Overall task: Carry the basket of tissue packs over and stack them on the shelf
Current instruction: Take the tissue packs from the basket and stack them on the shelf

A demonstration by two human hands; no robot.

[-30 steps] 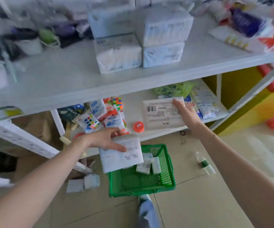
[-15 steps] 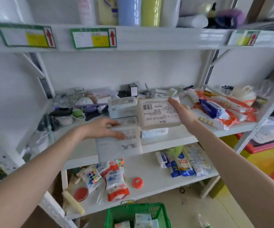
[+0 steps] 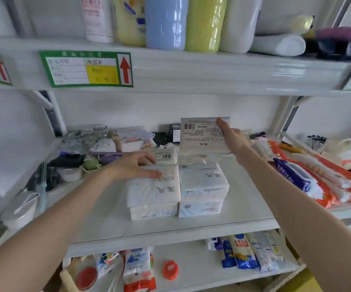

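White tissue packs are stacked in two columns on the middle shelf [image 3: 191,226]. My left hand [image 3: 134,167] lies on a tissue pack [image 3: 155,190] that sits on top of the left column. My right hand [image 3: 231,138] holds another tissue pack [image 3: 202,135], barcode side toward me, above the back of the right column [image 3: 204,184]. More packs stand behind the front ones. The basket is out of view.
Orange and blue wrapped packs [image 3: 309,178] crowd the shelf's right side. Glass jars [image 3: 90,135], a brush [image 3: 42,182] and small items fill the left. Bottles [image 3: 166,22] stand on the top shelf; snack packs [image 3: 246,251] and an orange tape roll [image 3: 170,269] lie below.
Both hands rose from the green basket on the floor to the middle shelf, each with a pack. The left pack now rests on the left column; the basket left the view.
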